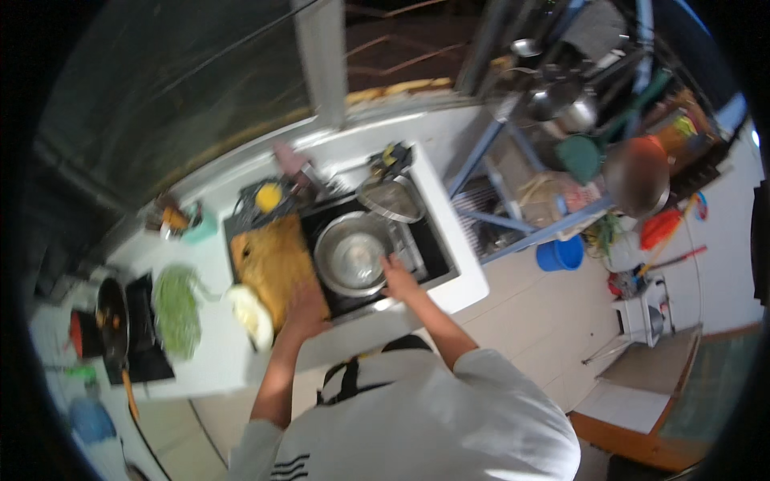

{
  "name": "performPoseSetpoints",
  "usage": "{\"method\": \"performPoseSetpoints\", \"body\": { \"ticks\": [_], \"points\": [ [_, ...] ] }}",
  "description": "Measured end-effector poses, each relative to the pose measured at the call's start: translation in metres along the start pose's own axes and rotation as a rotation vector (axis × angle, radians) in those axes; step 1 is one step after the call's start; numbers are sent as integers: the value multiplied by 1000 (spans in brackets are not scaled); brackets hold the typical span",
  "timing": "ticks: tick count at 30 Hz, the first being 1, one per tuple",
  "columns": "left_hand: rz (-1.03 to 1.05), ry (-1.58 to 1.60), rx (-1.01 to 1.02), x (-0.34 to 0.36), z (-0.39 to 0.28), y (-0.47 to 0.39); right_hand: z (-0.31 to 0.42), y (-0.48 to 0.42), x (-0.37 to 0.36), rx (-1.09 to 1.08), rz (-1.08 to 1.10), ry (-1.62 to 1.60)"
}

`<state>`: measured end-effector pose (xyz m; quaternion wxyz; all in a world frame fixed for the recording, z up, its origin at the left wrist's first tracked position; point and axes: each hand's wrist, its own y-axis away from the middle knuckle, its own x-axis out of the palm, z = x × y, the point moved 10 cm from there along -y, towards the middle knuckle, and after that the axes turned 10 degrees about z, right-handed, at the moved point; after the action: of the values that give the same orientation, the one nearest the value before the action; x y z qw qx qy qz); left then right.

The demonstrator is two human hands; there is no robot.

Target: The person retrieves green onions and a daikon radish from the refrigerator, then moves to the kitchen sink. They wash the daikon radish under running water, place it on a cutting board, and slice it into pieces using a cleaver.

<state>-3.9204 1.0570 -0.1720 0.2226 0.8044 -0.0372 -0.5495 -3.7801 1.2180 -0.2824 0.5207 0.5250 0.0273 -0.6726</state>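
Note:
A round metal basin (352, 254) sits in the dark sink (436, 270), its inside shiny. My right hand (399, 280) is at the basin's right rim, fingers extended; blur hides whether they grip it. To the left, a wooden cutting board (271, 258) lies on the counter beside the sink. My left hand (305, 309) rests with spread fingers over the board's near right part, holding nothing visible. A pale, whitish-green piece of food (251, 318), perhaps a cut melon, lies along the board's lower left edge. Behind the basin, a metal strainer or lid (392, 198) stands by the faucet.
Leafy greens (177, 311) in clear plastic lie on the white counter (210, 367). A frying pan (112, 318) with a wooden handle sits on the stove at far left. To the right, a blue metal rack (529, 240) holds pots; a blue bucket (560, 254) stands on the floor.

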Motion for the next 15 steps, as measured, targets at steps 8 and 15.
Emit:
{"method": "performPoseSetpoints", "body": {
  "ticks": [8,15],
  "points": [
    [-132,459,-202,-55,74,42,-8,106,-261,-332,-654,-314],
    [-335,579,-352,-76,132,93,-43,150,-484,-523,-1273,-586]
  ]
}}
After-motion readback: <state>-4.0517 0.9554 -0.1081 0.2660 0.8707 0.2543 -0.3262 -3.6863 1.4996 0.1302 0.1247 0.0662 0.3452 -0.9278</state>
